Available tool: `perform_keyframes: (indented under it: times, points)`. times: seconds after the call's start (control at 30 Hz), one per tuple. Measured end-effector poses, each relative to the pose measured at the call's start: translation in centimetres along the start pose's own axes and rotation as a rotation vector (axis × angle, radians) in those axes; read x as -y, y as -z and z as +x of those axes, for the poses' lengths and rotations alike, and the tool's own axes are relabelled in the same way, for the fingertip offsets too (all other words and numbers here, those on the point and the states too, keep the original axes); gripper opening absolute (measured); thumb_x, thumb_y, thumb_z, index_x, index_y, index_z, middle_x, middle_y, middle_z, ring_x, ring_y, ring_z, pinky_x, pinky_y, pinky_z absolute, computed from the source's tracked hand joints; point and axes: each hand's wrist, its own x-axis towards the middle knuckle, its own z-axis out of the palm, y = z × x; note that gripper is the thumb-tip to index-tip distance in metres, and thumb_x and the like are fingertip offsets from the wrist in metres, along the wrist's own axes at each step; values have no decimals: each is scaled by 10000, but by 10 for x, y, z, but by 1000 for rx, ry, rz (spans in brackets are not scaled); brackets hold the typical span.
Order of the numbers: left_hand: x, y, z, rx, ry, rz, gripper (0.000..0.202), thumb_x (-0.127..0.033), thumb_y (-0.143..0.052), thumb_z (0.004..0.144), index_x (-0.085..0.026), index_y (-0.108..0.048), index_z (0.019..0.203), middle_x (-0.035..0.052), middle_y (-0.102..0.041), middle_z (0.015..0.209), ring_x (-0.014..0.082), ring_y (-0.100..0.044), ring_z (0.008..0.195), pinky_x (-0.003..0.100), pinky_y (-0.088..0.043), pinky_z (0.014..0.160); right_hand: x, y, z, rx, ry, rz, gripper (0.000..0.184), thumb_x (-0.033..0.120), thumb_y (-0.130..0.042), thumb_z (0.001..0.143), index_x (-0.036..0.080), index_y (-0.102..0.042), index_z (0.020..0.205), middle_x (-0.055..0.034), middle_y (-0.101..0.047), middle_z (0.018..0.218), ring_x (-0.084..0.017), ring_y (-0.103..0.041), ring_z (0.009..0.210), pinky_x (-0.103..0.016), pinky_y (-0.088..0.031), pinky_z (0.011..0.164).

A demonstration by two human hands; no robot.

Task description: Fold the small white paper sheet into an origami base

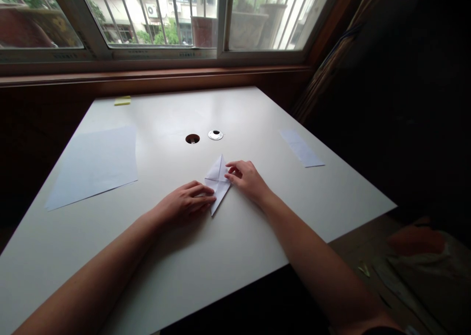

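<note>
A white sheet of paper folded into a diamond (215, 174) lies on the white table, one point facing away from me and one toward me. Creases cross near its middle. My left hand (188, 198) is at its lower left edge, fingers bent and closed on the paper there. At the right edge, my right hand (247, 177) holds the paper between thumb and fingertips. Parts of both edges are hidden under the fingers.
Larger white sheets (99, 166) lie on the left of the table (235, 286). A narrow paper strip (302, 148) is at the right. Toward the back are a yellow sticky-note pad (122, 100), a round cable hole (192, 139) and its metal cover (215, 135).
</note>
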Motion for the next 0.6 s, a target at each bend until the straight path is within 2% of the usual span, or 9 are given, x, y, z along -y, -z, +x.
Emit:
perform_keyframes:
  times: [0.23, 0.33, 0.4, 0.5, 0.57, 0.6]
  points:
    - [1, -1, 1, 17, -27, -10, 364, -213, -524, 965, -255, -603, 1318, 110, -625, 1263, 230, -556, 1129, 383, -551, 951, 7, -3, -3, 88, -81, 175, 416, 295, -717, 821, 255, -593, 1216, -12, -669, 905, -157, -588, 815, -307, -492, 783]
    - [3, -2, -1, -22, -1, 14, 351, -203, -525, 961, -261, -608, 1297, 106, -631, 1224, 230, -565, 1101, 391, -553, 936, 8, -4, -4, 128, -109, 319, 483, 278, -702, 819, 265, -534, 1271, 11, -634, 889, -115, -575, 697, -267, -500, 688]
    - [5, -4, -2, -111, 64, 46, 340, -207, -554, 943, -257, -612, 1274, 108, -627, 1184, 237, -570, 1076, 413, -557, 918, 11, -4, -4, 153, -130, 413, 509, 286, -694, 823, 266, -502, 1294, 19, -622, 887, -94, -557, 634, -245, -494, 629]
    - [10, -6, -3, -345, 237, 33, 322, -260, -618, 908, -231, -608, 1229, 119, -588, 1160, 241, -586, 1046, 425, -576, 873, 15, -5, -4, 154, -139, 465, 511, 300, -709, 811, 265, -506, 1279, 15, -630, 917, -76, -533, 590, -235, -485, 593]
    - [13, -6, -3, -469, 371, -90, 351, -313, -655, 888, -213, -583, 1216, 122, -564, 1180, 222, -617, 1003, 392, -595, 818, 16, -7, -4, 141, -124, 480, 506, 299, -722, 803, 263, -515, 1263, 11, -640, 937, -77, -539, 603, -247, -498, 621]
    - [14, -5, -3, -488, 439, -182, 384, -341, -667, 881, -211, -561, 1227, 118, -572, 1178, 209, -637, 966, 368, -600, 783, 16, -8, -4, 139, -112, 502, 503, 298, -726, 802, 261, -516, 1258, 8, -642, 943, -83, -556, 626, -258, -511, 651]
